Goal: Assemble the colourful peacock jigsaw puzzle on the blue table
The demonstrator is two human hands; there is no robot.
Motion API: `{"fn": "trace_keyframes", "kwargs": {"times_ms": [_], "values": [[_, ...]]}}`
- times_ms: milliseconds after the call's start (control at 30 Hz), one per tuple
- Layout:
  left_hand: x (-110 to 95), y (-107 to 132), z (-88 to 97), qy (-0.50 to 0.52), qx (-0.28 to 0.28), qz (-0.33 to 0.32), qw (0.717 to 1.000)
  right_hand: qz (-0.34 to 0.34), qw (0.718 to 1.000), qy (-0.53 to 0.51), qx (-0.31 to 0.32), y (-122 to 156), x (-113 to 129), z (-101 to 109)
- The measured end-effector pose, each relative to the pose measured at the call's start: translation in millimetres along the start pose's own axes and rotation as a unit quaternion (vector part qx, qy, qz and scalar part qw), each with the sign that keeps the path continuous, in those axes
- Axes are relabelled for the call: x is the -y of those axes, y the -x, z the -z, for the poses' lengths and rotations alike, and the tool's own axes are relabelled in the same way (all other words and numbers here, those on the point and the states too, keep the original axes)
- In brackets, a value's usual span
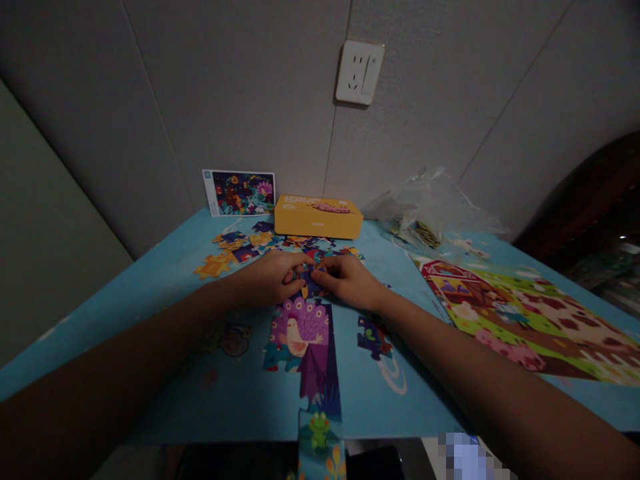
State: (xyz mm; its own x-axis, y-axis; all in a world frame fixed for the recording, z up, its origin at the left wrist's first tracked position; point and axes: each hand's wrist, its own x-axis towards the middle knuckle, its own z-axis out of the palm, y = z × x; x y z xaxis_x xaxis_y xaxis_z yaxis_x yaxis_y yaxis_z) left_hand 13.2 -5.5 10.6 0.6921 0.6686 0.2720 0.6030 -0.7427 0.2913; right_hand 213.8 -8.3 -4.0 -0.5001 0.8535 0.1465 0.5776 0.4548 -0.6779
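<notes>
My left hand (270,277) and my right hand (350,281) meet over the middle of the table, fingers closed on a dark purple jigsaw puzzle piece (313,283). Fingers hide part of it, and I cannot tell whether it is joined to its neighbours. Just below lies a joined strip of pieces with a purple peacock (305,327). This strip runs toward me to a green frog piece (319,430) at the table's front edge. Right of the peacock is a small dark cluster of pieces (374,338). Loose orange-backed pieces (215,265) lie beyond my left hand.
A yellow box (318,220) stands at the back, beside a picture card (243,193) leaning on the wall. To the right are a clear plastic bag (430,207) with pieces inside and a farm-scene puzzle (525,320). The blue table (225,400) ends close to me.
</notes>
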Motion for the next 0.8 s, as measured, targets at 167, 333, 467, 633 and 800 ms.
{"fn": "trace_keyframes", "kwargs": {"times_ms": [167,333,467,633,800], "values": [[-4.0,-0.1,2.6,-0.021,0.002,-0.01,1.0,0.0,1.0,-0.001,0.002,0.2,1.2,0.7],[-19.3,2.3,2.1,-0.037,0.005,-0.024,0.999,0.014,1.0,-0.024,0.003,2.0,1.8,0.5],[-27.4,1.9,-5.9,-0.012,-0.015,-0.003,1.0,0.013,0.999,-0.034,-0.008,2.5,1.1,-0.1],[-19.5,-1.8,-9.9,0.021,-0.032,0.018,0.999,0.015,0.999,-0.033,-0.006,1.0,-0.7,-1.1],[-15.2,-3.3,-3.4,0.028,-0.034,0.044,0.998,0.017,1.0,-0.024,-0.005,0.7,1.6,-1.6]]}}
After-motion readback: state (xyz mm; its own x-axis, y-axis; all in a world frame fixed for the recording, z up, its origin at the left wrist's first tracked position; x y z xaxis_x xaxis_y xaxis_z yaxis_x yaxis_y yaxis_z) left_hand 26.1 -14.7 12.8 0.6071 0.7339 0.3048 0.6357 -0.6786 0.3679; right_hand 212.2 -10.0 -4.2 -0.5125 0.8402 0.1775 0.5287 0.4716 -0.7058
